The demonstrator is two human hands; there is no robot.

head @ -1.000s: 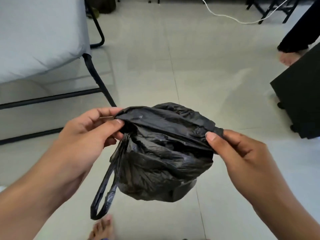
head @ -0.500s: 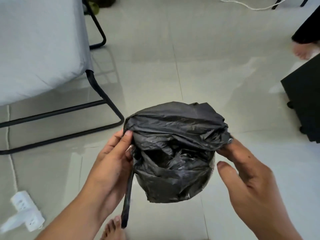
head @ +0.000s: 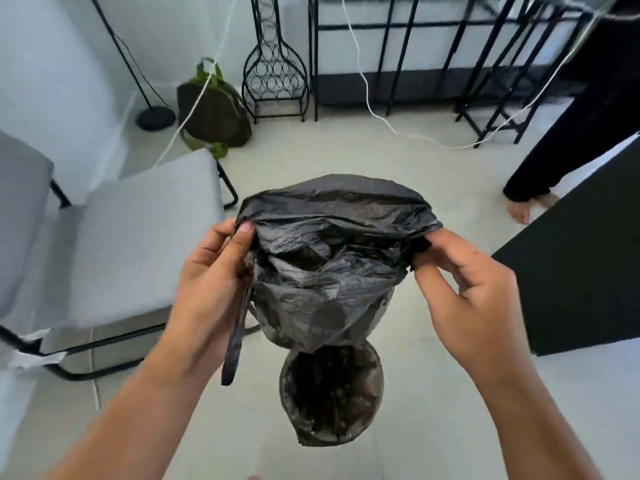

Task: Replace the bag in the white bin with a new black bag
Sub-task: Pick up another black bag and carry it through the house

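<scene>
the black bag (head: 329, 271) hangs in mid-air, crumpled and half spread, its mouth stretched between both hands directly above the bin (head: 330, 396). the left hand (head: 211, 282) pinches the rim at one side, a loop handle dangling below it; the right hand (head: 474, 292) pinches the opposite edge. the bin stands on the pale floor and looks lined with a dark bag already, so whether the old liner is out i cannot tell. judging by this, opening is nearly done; lowering the bag in and folding it over the rim remain. a grey chair (head: 131, 244) sits left.
</scene>
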